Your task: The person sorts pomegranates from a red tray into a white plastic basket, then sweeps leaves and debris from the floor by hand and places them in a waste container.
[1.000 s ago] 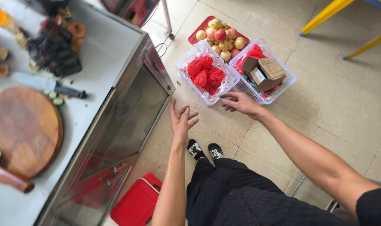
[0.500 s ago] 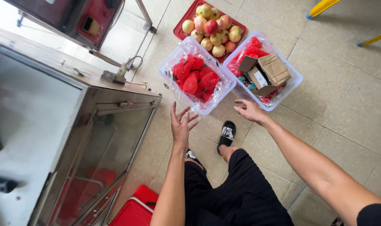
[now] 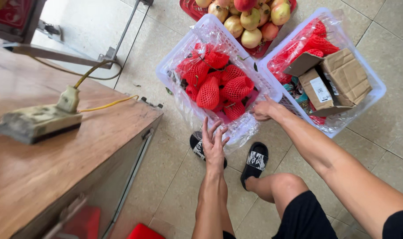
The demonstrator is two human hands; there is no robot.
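Observation:
My left hand [image 3: 214, 142] is open with fingers spread, hovering just in front of a white plastic basket [image 3: 167, 66] lined with clear film. The basket holds several fruits wrapped in red foam netting [image 3: 223, 84]. My right hand [image 3: 265, 108] has its fingers curled over that basket's near right corner, where it meets a second white basket [image 3: 378, 88]. The second basket contains a torn cardboard box [image 3: 338, 79] and more red netting.
A red tray of loose yellow-red fruit [image 3: 250, 20] sits on the tiled floor behind the baskets. A wooden counter [image 3: 55, 168] with a power strip [image 3: 37, 124] and yellow cable stands at left. My feet in black slippers [image 3: 254, 161] are beside the basket.
The view has dropped closer to the baskets. My right hand has reached forward and closed on the basket's corner. My left hand has moved nearer the basket's front, still spread.

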